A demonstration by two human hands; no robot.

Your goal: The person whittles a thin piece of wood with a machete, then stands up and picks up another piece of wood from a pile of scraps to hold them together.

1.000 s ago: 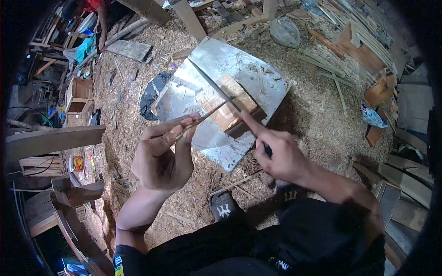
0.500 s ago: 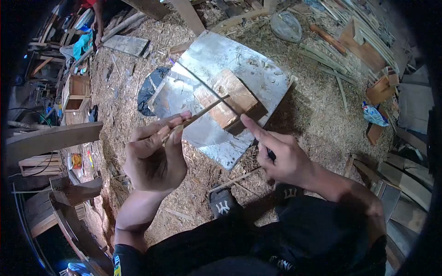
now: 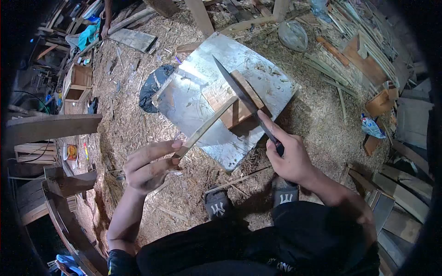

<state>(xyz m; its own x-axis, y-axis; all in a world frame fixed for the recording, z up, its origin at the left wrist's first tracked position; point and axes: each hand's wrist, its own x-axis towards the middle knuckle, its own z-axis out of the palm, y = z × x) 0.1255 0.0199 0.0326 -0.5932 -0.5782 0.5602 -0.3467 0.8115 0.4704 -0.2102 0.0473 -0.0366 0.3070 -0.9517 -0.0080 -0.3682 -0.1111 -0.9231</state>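
Between the fingers of my left hand (image 3: 152, 166) is a thin wooden strip (image 3: 208, 126), slanting up and right to a wooden block (image 3: 220, 97). My right hand (image 3: 291, 155) is closed round the dark handle of a long knife (image 3: 242, 94), its index finger stretched along the blade. The blade points up and left, its broad side showing, above the block. Near the blade lies the strip's far end; whether they touch I cannot tell. Beneath the block is a pale, scuffed board (image 3: 198, 83).
Wood shavings (image 3: 184, 202) cover the ground. A black plastic bag (image 3: 149, 92) lies left of the board, a clear bag (image 3: 293, 36) beyond it. Sandals (image 3: 217, 206) show near me. Another person's arm (image 3: 107, 18) is at the upper left. Curved timber (image 3: 53, 129) stands left.
The knife has turned from edge-on to showing its broad side. My left hand has rolled over, and the strip now shows more of its length. The whole view has shifted slightly.
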